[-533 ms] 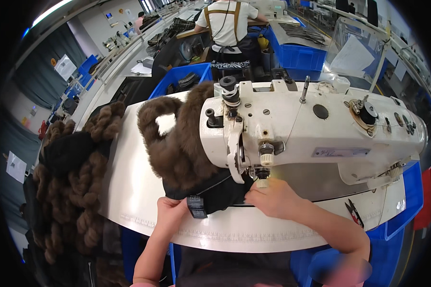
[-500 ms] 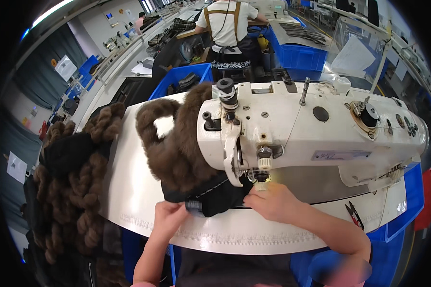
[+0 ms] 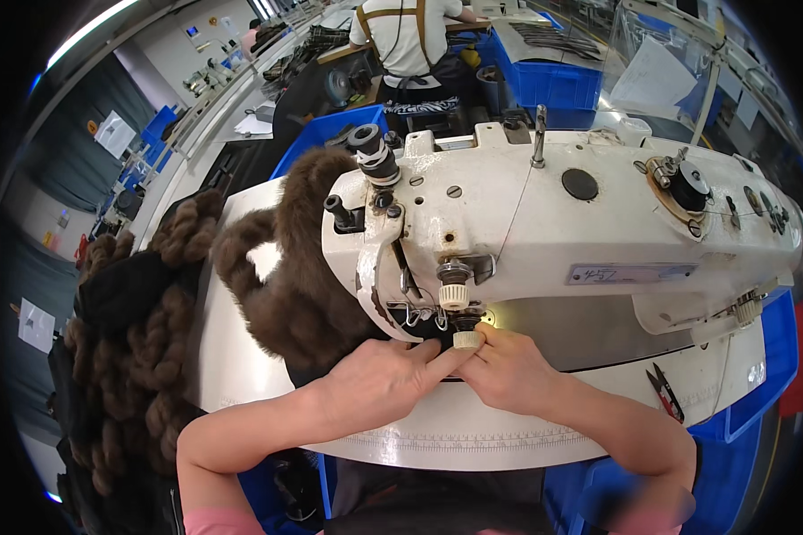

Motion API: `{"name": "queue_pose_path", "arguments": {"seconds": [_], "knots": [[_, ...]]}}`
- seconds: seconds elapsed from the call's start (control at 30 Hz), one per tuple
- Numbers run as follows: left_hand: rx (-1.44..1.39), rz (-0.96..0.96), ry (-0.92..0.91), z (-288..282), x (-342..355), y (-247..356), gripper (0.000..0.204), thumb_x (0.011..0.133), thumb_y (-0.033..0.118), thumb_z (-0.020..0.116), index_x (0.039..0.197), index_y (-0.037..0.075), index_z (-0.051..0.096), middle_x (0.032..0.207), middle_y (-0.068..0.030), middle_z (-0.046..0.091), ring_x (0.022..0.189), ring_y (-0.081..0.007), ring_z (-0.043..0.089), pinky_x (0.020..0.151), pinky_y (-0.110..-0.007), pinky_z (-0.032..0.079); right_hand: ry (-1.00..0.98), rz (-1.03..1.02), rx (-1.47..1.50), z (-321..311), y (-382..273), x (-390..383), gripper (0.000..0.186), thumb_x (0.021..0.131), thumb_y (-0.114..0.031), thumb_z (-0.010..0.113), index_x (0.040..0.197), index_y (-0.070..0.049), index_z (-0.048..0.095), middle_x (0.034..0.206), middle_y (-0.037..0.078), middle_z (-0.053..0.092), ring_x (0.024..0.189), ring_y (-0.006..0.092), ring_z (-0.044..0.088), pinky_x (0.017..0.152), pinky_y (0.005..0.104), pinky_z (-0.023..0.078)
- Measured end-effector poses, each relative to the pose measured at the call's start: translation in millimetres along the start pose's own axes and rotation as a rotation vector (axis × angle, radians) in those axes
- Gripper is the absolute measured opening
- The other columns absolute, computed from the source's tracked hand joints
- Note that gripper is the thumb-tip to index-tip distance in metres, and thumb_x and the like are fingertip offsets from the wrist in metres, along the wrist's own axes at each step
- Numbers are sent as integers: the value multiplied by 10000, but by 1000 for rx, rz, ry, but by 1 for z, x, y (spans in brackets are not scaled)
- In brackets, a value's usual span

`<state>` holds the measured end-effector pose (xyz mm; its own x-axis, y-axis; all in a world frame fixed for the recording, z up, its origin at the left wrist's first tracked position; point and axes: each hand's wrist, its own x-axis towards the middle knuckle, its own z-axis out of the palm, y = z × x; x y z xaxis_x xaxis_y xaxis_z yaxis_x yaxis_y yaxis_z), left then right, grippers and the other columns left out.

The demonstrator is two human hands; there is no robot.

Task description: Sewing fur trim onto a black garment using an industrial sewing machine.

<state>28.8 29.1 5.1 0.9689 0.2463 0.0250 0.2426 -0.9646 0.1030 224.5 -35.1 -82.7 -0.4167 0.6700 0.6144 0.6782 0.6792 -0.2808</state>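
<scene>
A white sewing machine (image 3: 544,214) stands on a pale table, its small lamp lit beside the needle area. Under the machine's head lies a piece of dark brown fur (image 3: 299,294) joined to black fabric (image 3: 308,370). My left hand (image 3: 379,379) lies across the black fabric, with its fingers closed on it and reaching to the presser foot. From the other side my right hand (image 3: 513,366) pinches at the fabric just right of the needle area. The fingertips of both hands nearly meet there. My hands and the machine head hide most of the fabric between them.
Small thread snips (image 3: 666,392) lie on the table to the right. More brown fur pieces with black fabric (image 3: 134,357) are heaped at the left. Blue bins (image 3: 558,85) stand behind and below the table. Another person (image 3: 410,45) sits ahead, back turned.
My left hand has moved right from the fabric's near-left edge to beside the needle area. My right hand stays there, fingers shifted slightly. The view has shifted, and the fur sits farther left.
</scene>
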Motion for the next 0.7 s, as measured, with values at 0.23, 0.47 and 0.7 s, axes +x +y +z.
{"name": "queue_pose_path", "arguments": {"seconds": [0.23, 0.47, 0.7], "knots": [[166, 52, -24, -16, -27, -34, 335, 674, 68, 647, 1009, 85, 656, 818, -8, 595, 664, -251, 572, 515, -329, 453, -45, 6, 16, -9, 8, 7, 130, 796, -105, 669, 873, -26, 603, 763, 56, 535, 755, 220, 548, 623, 333, 480], [177, -177, 219, 3, -23, -29, 120, 707, 115, 690, 776, 70, 603, 646, -15, 570, 574, -216, 561, 507, -325, 490, -86, -63, -88, -3, -9, 3, 162, 790, -103, 650, 930, -22, 638, 789, 37, 541, 776, 207, 541, 663, 334, 479], [288, -232, 287, 24, -17, -28, 176, 779, 169, 760, 883, 75, 651, 673, -59, 626, 619, -250, 647, 523, -354, 492, -95, 42, -25, 9, -10, 0, 259, 801, -97, 640, 1055, -59, 669, 1132, 75, 648, 929, 233, 637, 728, 346, 500]]}}
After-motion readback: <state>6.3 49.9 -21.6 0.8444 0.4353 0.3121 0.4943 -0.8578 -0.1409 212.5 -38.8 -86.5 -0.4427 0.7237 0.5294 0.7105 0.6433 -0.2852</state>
